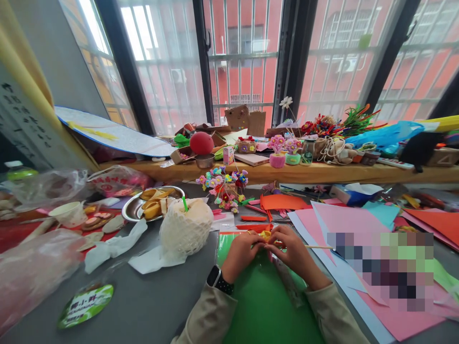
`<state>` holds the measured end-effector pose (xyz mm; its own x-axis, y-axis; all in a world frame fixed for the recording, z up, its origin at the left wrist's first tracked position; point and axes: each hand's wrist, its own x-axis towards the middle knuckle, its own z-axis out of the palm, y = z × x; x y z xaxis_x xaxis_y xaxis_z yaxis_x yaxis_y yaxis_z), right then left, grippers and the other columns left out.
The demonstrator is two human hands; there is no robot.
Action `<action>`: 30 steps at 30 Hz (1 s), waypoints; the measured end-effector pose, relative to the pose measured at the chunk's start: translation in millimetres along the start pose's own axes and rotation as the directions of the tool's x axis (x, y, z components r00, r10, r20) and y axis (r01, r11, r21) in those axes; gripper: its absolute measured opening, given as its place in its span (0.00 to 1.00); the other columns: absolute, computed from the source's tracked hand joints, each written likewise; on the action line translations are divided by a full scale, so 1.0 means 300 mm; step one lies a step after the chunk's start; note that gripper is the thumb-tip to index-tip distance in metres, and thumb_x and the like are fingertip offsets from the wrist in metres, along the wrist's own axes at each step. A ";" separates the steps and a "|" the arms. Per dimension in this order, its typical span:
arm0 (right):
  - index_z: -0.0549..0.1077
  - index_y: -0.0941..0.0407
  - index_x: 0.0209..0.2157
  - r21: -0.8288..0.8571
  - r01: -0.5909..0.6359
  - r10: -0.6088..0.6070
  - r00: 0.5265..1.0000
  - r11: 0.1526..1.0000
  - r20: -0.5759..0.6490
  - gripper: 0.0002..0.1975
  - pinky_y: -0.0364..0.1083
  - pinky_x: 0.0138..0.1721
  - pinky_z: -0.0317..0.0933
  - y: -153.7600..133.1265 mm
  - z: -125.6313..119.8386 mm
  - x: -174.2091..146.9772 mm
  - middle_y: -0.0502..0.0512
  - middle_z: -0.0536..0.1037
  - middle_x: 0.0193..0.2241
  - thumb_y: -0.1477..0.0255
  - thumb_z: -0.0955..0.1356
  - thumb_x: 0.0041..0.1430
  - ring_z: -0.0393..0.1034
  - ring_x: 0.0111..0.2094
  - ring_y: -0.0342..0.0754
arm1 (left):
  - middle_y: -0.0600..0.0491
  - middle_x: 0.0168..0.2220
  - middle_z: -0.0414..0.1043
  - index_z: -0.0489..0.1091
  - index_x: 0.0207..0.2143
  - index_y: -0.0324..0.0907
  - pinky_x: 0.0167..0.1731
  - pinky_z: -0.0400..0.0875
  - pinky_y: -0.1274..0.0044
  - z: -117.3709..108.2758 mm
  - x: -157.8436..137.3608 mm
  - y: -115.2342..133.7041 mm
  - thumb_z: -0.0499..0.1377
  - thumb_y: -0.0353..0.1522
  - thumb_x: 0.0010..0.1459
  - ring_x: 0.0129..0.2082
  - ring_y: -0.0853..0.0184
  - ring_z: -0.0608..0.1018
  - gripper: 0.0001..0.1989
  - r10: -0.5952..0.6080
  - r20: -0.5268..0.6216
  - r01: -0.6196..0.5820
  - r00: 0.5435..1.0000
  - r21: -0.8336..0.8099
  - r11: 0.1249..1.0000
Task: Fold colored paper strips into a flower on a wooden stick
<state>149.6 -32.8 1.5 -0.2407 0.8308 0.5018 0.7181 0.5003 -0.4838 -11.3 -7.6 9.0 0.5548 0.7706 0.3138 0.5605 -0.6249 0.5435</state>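
My left hand [243, 253] and my right hand [293, 252] meet over a green sheet [272, 306], fingertips pinched together. Between them shows a small yellow-orange piece [265, 234], which both hands grip; its exact kind is partly hidden by the fingers. A thin pale stick [320, 247] sticks out to the right from behind my right hand, and I cannot tell whether it is held. Just beyond the fingers lie red-orange paper strips [254, 227]. A clear narrow strip [287, 282] lies on the green sheet below my right hand.
At left stand a netted coconut [186, 229] with a green straw and a steel bowl [125, 210] of fruit pieces. Coloured paper sheets [344, 220] are spread at right. Behind are a bunch of small craft flowers [222, 184] and a crowded wooden ledge [229, 173].
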 end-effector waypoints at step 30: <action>0.70 0.59 0.14 0.040 -0.425 0.408 0.888 0.904 0.211 0.22 0.39 0.16 0.43 0.053 0.008 -0.002 0.49 0.68 0.11 0.56 0.62 0.46 0.58 0.16 0.40 | 0.52 0.31 0.69 0.69 0.33 0.42 0.31 0.64 0.79 0.030 -0.005 0.004 0.50 0.28 0.53 0.31 0.69 0.70 0.09 0.134 -0.040 -0.123 0.990 0.214 0.969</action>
<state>159.6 -24.9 -8.1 -0.0581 0.9936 0.0971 0.7258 0.1088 -0.6793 -5.9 -10.9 2.2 0.5998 0.6842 0.4148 0.6066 -0.7269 0.3219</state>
